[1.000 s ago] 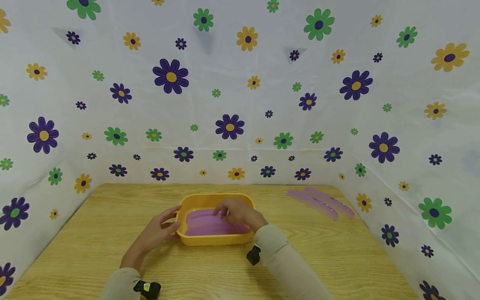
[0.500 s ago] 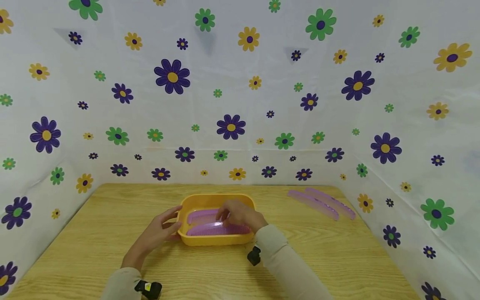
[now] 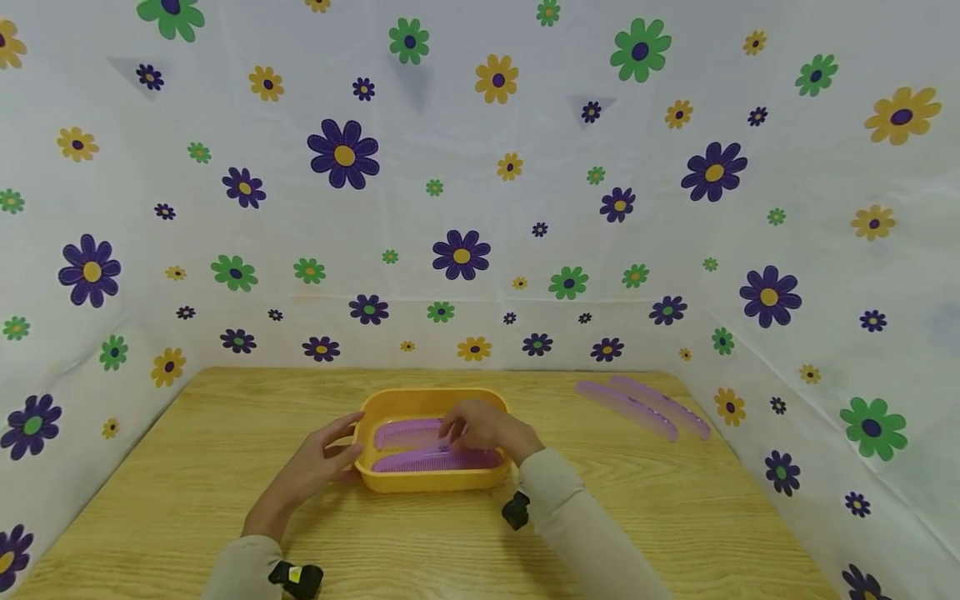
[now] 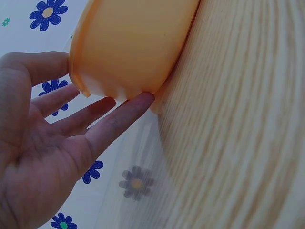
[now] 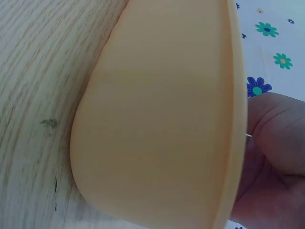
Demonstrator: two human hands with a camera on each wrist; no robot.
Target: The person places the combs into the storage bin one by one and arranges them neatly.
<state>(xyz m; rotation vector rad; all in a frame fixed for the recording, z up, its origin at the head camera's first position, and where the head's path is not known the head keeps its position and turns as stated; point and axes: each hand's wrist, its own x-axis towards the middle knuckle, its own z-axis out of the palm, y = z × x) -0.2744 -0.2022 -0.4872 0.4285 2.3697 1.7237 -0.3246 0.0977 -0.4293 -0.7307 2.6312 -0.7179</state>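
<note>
A yellow plastic tray point(image 3: 435, 481) stands on the wooden table, holding purple combs. One comb point(image 3: 408, 433) lies toward the back of it; a front comb point(image 3: 420, 462) lies along the near wall, spine uppermost. My right hand point(image 3: 480, 425) reaches down into the tray, thumb and fingers pinching the front comb's spine near its middle. Its fingertips are hidden behind the tray wall in the right wrist view. My left hand point(image 3: 326, 454) touches the tray's left end with fairly straight fingers point(image 4: 126, 117), the tips against the outer wall and rim.
Two more purple combs, a nearer comb point(image 3: 630, 410) and a farther comb point(image 3: 663, 406), lie side by side at the table's back right. A white flower-printed sheet point(image 3: 487, 200) hangs behind the table point(image 3: 405, 550) and along both its sides.
The front comb has tipped up from lying flat in the tray, its spine now raised under the right hand. That hand has shifted slightly right; the left hand stays at the tray's end.
</note>
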